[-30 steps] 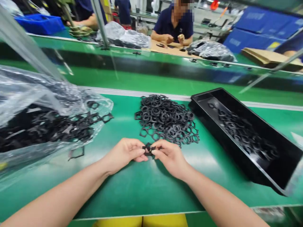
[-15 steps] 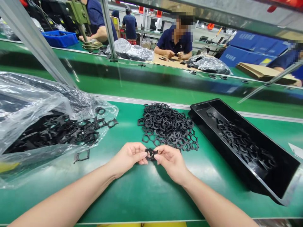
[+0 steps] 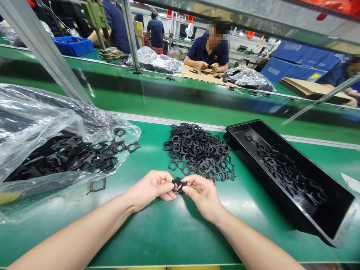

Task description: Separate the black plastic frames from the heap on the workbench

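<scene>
Between the fingertips of both hands is a small black plastic ring part (image 3: 179, 184), its edges partly covered by my fingers. My left hand (image 3: 157, 186) pinches its left side and my right hand (image 3: 201, 191) pinches its right side, just above the green table. Right beyond the hands lies a heap of black ring parts (image 3: 199, 150). One loose black frame part (image 3: 96, 185) rests on the table to the left, apart from my left hand.
An open clear plastic bag (image 3: 56, 123) full of black parts spreads over the left. On the right stands a long black tray (image 3: 281, 198) with black parts inside. Behind a green partition (image 3: 180, 97), a co-worker (image 3: 209, 50) sits handling small things. A metal post (image 3: 47, 48) slants at upper left.
Both hands keep hold of the black ring part in nearly the same place, its tilt slightly different. Across the partition, the co-worker at upper left has shifted an arm.
</scene>
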`<state>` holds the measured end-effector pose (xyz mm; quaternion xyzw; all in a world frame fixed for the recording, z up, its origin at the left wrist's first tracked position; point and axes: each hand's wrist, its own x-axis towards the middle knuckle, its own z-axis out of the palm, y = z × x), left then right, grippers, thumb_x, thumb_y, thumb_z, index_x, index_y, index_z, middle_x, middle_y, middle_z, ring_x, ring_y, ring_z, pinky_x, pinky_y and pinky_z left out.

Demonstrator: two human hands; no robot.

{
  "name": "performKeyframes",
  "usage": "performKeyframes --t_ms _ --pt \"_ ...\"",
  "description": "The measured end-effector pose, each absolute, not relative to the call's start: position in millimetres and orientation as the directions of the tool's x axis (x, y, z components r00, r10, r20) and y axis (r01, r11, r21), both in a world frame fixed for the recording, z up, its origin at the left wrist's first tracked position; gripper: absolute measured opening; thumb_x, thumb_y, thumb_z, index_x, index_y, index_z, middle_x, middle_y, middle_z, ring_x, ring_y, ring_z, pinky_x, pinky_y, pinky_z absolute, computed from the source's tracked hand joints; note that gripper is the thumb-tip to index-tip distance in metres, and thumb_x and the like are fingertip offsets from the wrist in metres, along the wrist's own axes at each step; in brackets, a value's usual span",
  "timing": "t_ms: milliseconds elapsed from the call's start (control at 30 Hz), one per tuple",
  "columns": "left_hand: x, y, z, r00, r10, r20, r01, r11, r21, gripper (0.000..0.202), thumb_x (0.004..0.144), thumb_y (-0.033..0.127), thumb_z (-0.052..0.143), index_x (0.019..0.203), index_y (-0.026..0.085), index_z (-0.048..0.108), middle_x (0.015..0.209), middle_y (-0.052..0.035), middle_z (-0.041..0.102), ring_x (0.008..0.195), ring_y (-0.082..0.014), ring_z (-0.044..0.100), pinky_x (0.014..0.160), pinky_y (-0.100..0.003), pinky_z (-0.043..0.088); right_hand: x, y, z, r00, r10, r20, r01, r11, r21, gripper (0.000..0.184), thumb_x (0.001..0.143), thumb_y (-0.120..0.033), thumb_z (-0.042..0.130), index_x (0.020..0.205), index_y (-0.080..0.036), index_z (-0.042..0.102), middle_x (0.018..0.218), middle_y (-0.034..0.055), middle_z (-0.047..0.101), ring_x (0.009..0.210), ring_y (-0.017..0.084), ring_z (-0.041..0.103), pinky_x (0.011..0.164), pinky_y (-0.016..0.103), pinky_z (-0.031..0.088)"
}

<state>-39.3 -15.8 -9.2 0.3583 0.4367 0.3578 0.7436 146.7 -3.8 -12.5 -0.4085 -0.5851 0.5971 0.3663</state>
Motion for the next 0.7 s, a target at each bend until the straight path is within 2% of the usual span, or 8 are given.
performKeyframes --t_ms 167,267,467,700 --pt "-38.7 -16.0 -11.4 0.343 0.862 -0.374 -0.219 0.461 0.86 0.033 0.062 0.039 0.079 0.071 0.011 0.062 0.062 -0.0061 0.07 0.061 -0.0154 0.067 0.056 -0.021 0.048 147.4 -2.7 -13.6 -0.396 0.916 -0.059 0.018 -0.056 -0.998 0.016 0.074 -0.029 0.068 0.083 -0.016 0.066 0.066 0.0006 0.061 0.062 0.012 0.055 0.061 0.026 0.045" --pt "-37.3 -16.7 -11.9 0.31 0.881 -0.357 -0.202 0.428 0.881 0.033 0.065 0.04 0.077 0.071 0.011 0.061 0.062 -0.0063 0.07 0.058 -0.0135 0.066 0.056 -0.02 0.048 147.1 -0.2 -13.3 -0.402 0.91 -0.101 0.006 -0.107 -0.994 0.018 0.072 -0.03 0.069 0.083 -0.015 0.065 0.063 -0.0006 0.059 0.058 0.011 0.053 0.059 0.024 0.043" --pt "-34.7 -18.1 -8.1 0.258 0.895 -0.365 -0.169 0.413 0.895 0.036 0.064 0.044 0.076 0.069 0.011 0.062 0.058 -0.0057 0.069 0.053 -0.011 0.061 0.054 -0.019 0.047 146.3 3.6 -9.7 -0.414 0.895 -0.167 0.047 -0.162 -0.986 0.025 0.069 -0.039 0.071 0.071 -0.015 0.061 0.056 -0.0035 0.051 0.05 0.008 0.044 0.05 0.022 0.038" --pt "-37.6 -17.6 -9.0 0.314 0.855 -0.413 -0.136 0.47 0.872 0.036 0.062 0.044 0.077 0.07 0.012 0.061 0.058 -0.0046 0.068 0.057 -0.0138 0.064 0.055 -0.021 0.05 149.1 2.5 -7.7 -0.458 0.873 -0.17 -0.034 -0.208 -0.977 0.028 0.066 -0.038 0.075 0.075 -0.016 0.061 0.063 -0.0011 0.057 0.058 0.01 0.051 0.058 0.024 0.042"
